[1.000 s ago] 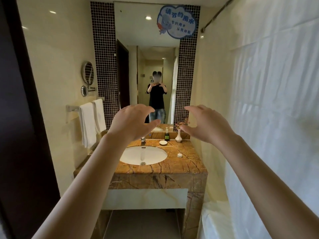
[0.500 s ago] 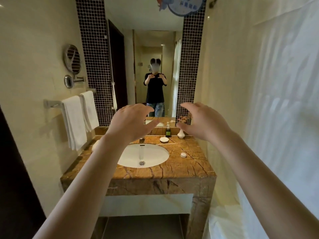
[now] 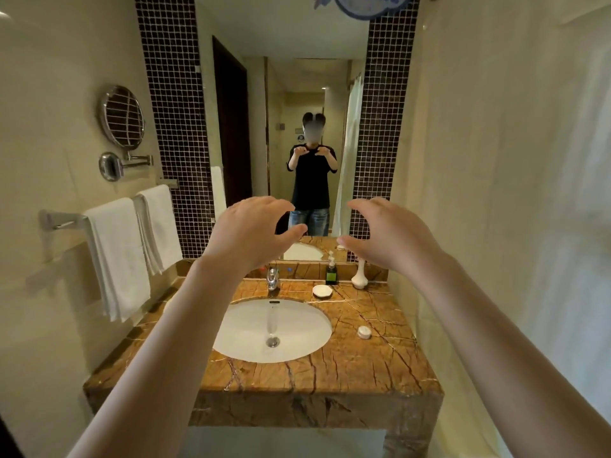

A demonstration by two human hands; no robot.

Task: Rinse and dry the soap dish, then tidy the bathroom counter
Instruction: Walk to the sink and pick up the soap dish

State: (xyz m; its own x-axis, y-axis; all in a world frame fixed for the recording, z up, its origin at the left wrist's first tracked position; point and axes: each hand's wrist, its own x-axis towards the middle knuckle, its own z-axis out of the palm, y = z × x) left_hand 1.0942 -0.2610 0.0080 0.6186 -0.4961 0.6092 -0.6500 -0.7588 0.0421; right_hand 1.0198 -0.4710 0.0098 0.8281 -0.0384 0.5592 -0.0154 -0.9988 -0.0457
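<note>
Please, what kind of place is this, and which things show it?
Probably a hotel bathroom. A white oval sink is set in a brown marble counter below a large wall mirror, and two white towels hang folded over a wall rail.

Warm, dim light casts soft shadows beside the towels point(image 3: 115, 256) on the wall point(image 3: 49, 94), and wide-angle distortion bends the edges.

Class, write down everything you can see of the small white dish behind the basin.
The soap dish is small, white and shallow, ceramic-looking, with a faceted rim. It sits flat on the brown marble counter, between the tap and the white vase, before the dark pump bottle. Nothing else touches it. Contents unclear.
</note>
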